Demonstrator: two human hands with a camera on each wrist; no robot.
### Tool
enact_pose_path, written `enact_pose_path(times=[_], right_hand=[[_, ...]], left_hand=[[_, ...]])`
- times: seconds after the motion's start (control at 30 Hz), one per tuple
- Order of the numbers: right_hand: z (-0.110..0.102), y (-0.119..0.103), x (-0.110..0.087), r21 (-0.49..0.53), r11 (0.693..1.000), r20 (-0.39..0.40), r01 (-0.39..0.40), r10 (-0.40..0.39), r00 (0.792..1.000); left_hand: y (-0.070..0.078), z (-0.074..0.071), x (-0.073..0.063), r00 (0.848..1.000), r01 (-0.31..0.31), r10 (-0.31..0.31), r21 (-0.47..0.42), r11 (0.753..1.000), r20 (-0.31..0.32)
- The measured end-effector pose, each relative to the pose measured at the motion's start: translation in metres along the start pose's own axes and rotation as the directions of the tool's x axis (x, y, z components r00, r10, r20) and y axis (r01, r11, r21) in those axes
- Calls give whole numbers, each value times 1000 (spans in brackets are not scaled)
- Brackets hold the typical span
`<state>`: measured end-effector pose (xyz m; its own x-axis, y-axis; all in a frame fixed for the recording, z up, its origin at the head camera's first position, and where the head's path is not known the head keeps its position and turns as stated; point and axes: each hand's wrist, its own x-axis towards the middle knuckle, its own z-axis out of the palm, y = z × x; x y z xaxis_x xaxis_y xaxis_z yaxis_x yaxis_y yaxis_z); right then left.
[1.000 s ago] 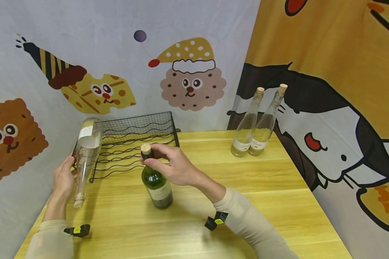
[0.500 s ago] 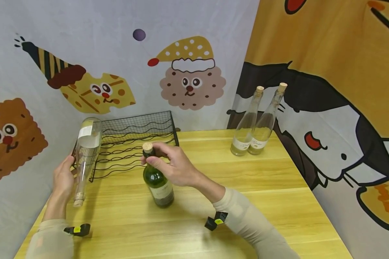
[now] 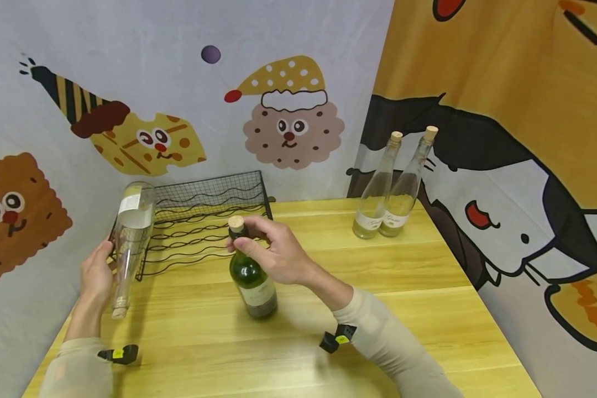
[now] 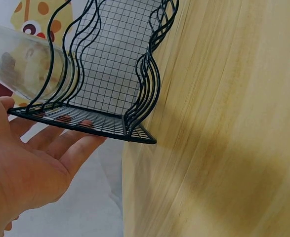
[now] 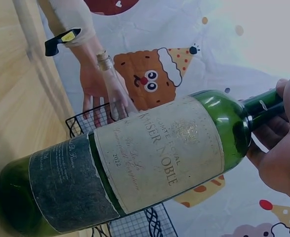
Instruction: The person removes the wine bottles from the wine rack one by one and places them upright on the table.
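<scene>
My right hand (image 3: 278, 251) grips the neck of a green wine bottle (image 3: 252, 276) with a cork in its top. The bottle is roughly upright; whether its base touches the table is unclear. In the right wrist view its cream and dark label faces the camera. My left hand (image 3: 97, 273) rests against the left mesh side of a black wire wine rack (image 3: 204, 221). Its fingers (image 4: 80, 150) lie fairly straight along the outside of that mesh in the left wrist view. A clear corked bottle (image 3: 134, 237) lies on the rack's left end, cork toward me.
Two clear corked bottles (image 3: 375, 199) with white labels stand close together at the table's back right. The wooden table (image 3: 378, 271) meets cartoon-printed cloth walls (image 3: 179, 33) behind and at the right. The rack stands near the back left.
The green wine bottle has moved a little to the right, held by the right hand. The left hand, the rack and the other bottles have stayed put.
</scene>
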<state>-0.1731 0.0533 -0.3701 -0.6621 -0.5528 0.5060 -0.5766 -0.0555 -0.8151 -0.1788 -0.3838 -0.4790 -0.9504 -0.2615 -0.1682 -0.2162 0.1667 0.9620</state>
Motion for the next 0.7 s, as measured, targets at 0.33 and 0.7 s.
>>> enact_pose_path(times=[0.33,0.7], right_hand=[[-12,-1,-3,-6,1000,-61,25,-25,998],[-33,3,-7,-57,997,-130,58,-65,989]], left_hand=[[-4,0,0,1000,-10,10,-4,1000,-4],[-1,-1,-1,1000,28,-28,-11,1000,13]])
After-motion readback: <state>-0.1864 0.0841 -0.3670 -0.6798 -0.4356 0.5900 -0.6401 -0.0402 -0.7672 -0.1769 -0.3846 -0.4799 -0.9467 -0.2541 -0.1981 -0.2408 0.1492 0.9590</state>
